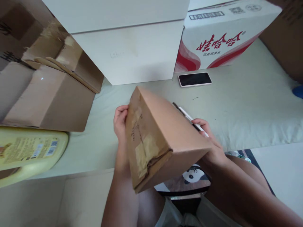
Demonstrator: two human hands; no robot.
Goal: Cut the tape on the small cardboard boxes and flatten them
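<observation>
A brown cardboard box point(178, 126) is held tilted above my lap. Its taped end point(142, 142) faces left and carries dark handwriting and torn, wrinkled tape. My left hand point(121, 122) is closed on the box's left edge, the fingertips partly hidden behind it. On the right side, my right hand point(211, 143) supports the box and also has two slim pens between its fingers. One is a white pen point(201, 130), the other a black pen point(175, 105), and both lie along the box's right edge. Part of the right palm is hidden by the box.
Behind stand a large white box point(146, 60) and a white-and-red carton point(213, 41). A phone point(195, 79) lies on the pale green cloth surface point(255, 107). Brown cartons point(68, 104) and a yellow jug point(44, 148) are at left. Something blue point(298, 91) shows far right.
</observation>
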